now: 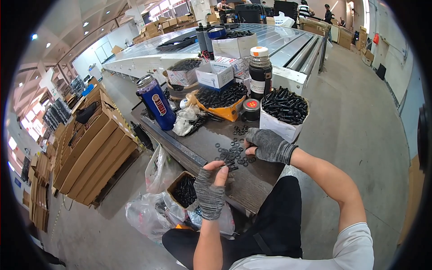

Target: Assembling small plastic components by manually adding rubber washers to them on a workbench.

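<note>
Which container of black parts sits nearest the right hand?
The white-sided box, just beyond the right hand; the orange-sided container stands farther left, and the brown carton is beside the left hand.

Fingertip grip of left hand [210, 193] too small to tell. Palm of right hand [271, 146] hidden. Left forearm [208, 245] cut by lower edge. Far worker [304, 9] tiny.

Your head carried the camera, the left of a side-by-side fisheye pair. From above the near side of the surface [202, 139], it looked down and forward across it, close enough to show your left hand [210, 191] and right hand [270, 146] plainly there. The wide view also took in floor [351, 135] on both sides of the surface.
</note>
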### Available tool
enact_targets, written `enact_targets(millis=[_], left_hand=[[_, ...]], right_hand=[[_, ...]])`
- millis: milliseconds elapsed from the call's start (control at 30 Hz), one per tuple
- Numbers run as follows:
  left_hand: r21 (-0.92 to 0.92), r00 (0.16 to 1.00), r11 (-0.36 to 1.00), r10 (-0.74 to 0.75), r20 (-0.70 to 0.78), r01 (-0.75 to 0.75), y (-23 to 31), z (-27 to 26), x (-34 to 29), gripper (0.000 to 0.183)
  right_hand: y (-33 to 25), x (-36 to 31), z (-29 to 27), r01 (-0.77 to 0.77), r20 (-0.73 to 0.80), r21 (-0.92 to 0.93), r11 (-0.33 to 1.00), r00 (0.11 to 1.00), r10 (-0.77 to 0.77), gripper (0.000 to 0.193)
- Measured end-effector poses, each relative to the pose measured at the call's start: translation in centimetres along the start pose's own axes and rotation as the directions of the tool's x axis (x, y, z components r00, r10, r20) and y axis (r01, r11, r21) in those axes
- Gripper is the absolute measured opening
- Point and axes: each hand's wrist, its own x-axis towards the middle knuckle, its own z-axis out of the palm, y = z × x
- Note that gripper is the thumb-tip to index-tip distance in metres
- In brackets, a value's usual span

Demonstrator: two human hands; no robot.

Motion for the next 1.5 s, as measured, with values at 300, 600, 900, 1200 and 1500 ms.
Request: enact_targets(millis=[300,600,900,1200,1500], left_hand=[[0.035,1.000,0.999,0.018,-0.005,-0.018,0.1,-0.1,0.0,0.018],[-0.013,1.000,1.000,-0.020,-0.002,0.020,0.5,0.1,0.0,0.017],[-0.001,1.000,1.000,0.015,-0.002,-0.015,0.5,0.6,-0.1,0.017],[-0.020,1.000,1.000,0.002,0.006,-0.001,-0.1,0.4,-0.1,0.017],[0.027,0.999,0.999,0.033,0.011,-0.033,-0.1,0.2,0.0,0.017]], right_hand=[[1.9,0.1,0.2,0.046,-0.047,0.051,0.998,0.998,-0.044,0.018],[1.6,1.1,-1.2,0.038,0.144,-0.030,0.999,0.989,-0.033,0.019],[1.0,-0.4,-1.1,-0.100,0.132,0.174,0.980,0.988,0.078,0.022],[1.8,-2.9,-0.4,0.204,0.003,-0.045,0.978,0.979,-0.204,0.024],[-0.6,-8.0,0.4,0.160,-0.328,-0.092,0.983,0.927,-0.181,0.050]])
